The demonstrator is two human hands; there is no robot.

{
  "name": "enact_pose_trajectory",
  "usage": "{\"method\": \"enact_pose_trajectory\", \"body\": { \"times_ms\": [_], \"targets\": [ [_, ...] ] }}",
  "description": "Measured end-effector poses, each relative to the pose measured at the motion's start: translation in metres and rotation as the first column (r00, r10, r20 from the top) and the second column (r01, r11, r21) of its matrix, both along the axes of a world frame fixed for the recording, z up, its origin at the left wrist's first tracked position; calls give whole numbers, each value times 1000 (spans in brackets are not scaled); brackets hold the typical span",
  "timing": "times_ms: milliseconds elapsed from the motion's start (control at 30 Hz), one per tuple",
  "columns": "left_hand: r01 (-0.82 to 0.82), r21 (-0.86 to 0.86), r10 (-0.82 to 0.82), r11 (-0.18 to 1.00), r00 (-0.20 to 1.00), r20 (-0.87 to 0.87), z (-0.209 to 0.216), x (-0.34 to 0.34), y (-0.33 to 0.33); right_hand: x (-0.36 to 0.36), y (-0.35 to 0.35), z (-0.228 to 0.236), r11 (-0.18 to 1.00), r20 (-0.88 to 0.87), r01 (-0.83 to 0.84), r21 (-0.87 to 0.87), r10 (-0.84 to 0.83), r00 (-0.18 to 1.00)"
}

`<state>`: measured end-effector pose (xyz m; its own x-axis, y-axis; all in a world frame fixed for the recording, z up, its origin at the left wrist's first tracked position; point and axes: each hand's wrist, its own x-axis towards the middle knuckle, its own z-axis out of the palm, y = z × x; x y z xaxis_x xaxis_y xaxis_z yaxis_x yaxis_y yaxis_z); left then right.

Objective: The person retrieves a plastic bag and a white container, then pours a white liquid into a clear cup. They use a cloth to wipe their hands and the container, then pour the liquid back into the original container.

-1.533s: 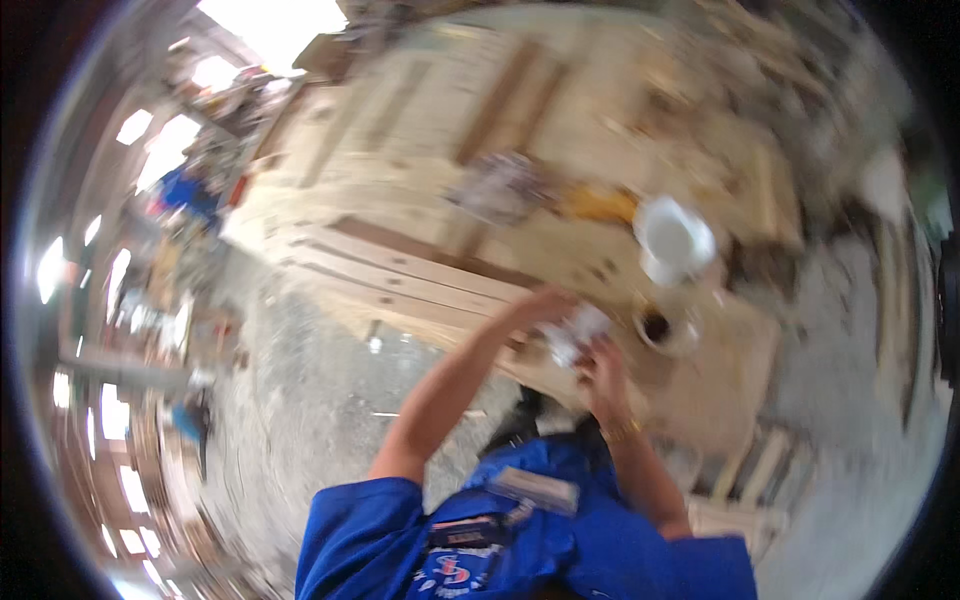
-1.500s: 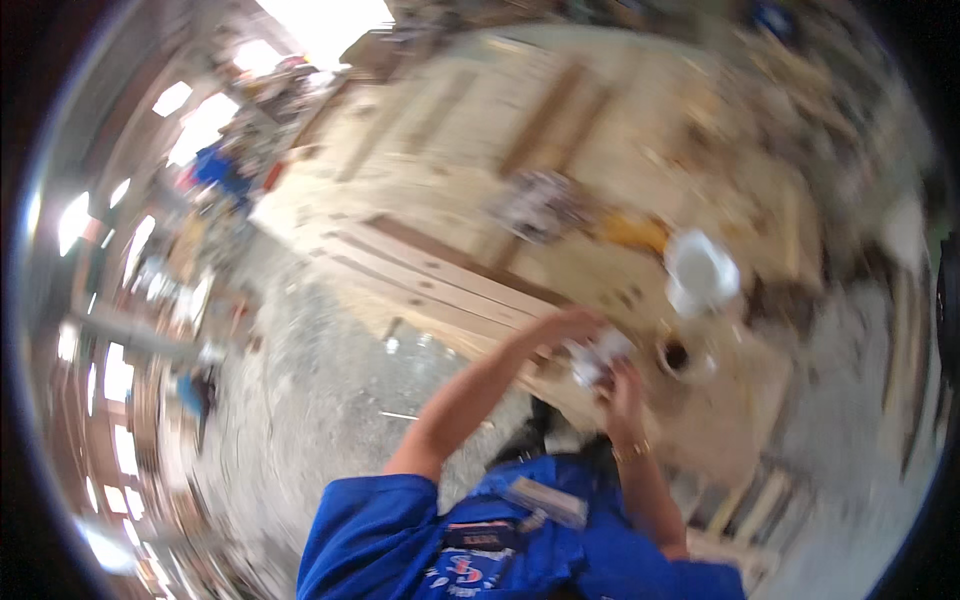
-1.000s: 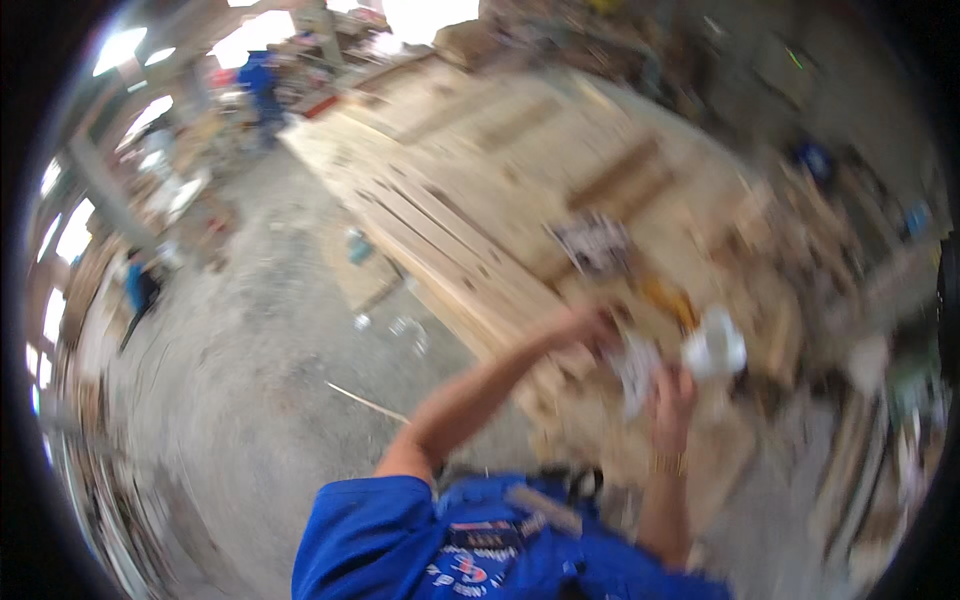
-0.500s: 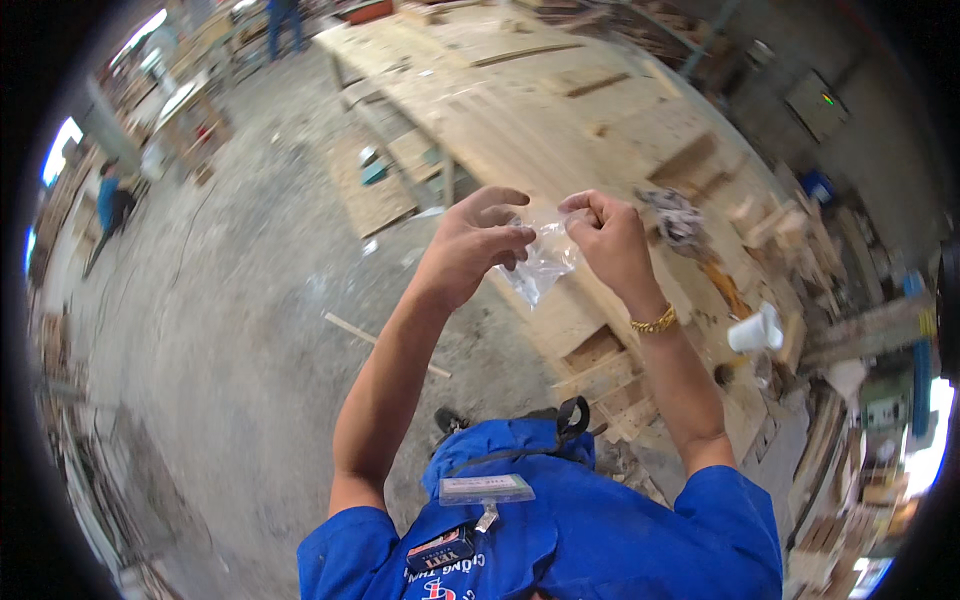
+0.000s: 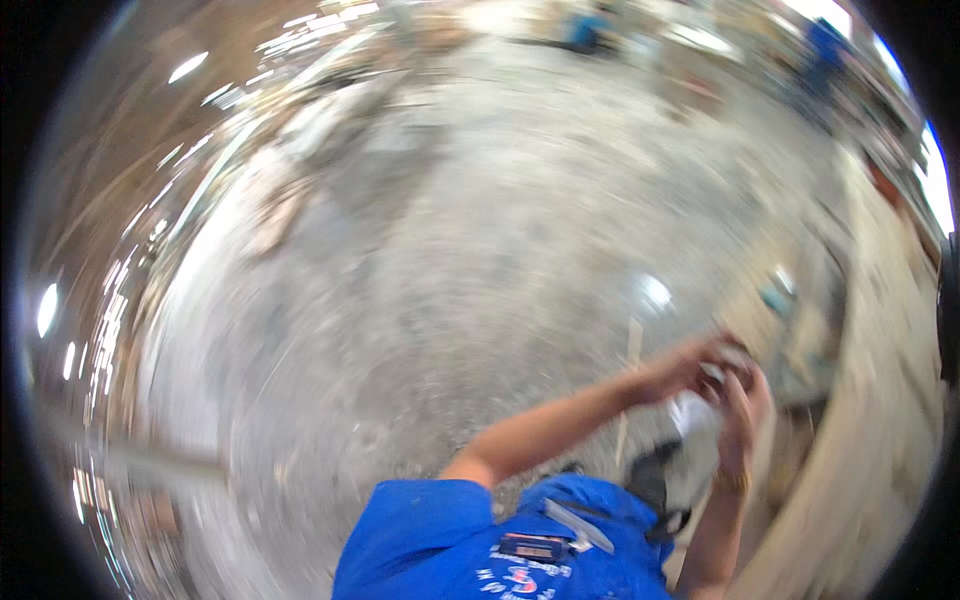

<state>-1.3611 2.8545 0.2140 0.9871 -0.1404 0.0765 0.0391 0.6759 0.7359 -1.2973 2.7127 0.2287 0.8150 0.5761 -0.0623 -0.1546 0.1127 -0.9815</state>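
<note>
Blurred by motion, a small clear plastic bag (image 5: 688,413) hangs below my two hands at the lower right. My left hand (image 5: 682,370) reaches in from the left, its fingers curled over the top of the bag. My right hand (image 5: 741,408), with a gold bracelet at the wrist, comes up from below and meets the left one, its fingers closed at the bag's upper part. The exact grip of the fingertips is smeared, and whether the bag holds anything cannot be made out.
A long pale wooden workbench (image 5: 880,390) runs along the right side. Grey concrete floor (image 5: 450,250) spreads ahead, with a thin wood strip (image 5: 632,350) on it. A person in blue (image 5: 826,50) is far off at the upper right. Blurred stacked material lines the left.
My view has swung left, so the bench now sits at the right edge. My hands, apart before with the bag stretched between them, have come together at the lower right.
</note>
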Motion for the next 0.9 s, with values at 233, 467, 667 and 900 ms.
{"method": "enact_pose_trajectory", "body": {
  "times_ms": [233,467,667,900],
  "targets": [
    [-569,780,550,262,752,364,-51,44,5,127,21,-44,970,124,-218,-103,230,965],
    [-766,624,783,156,481,395,-92,205,-54,213,39,-8,840,263,-515,-170,542,798],
    [-764,595,464,-249,445,766,-148,324,-20,340,56,35,878,415,-275,-393,436,799],
    [-496,838,330,225,848,414,-9,464,48,514,30,103,924,714,381,19,-280,642]
  ]
}}
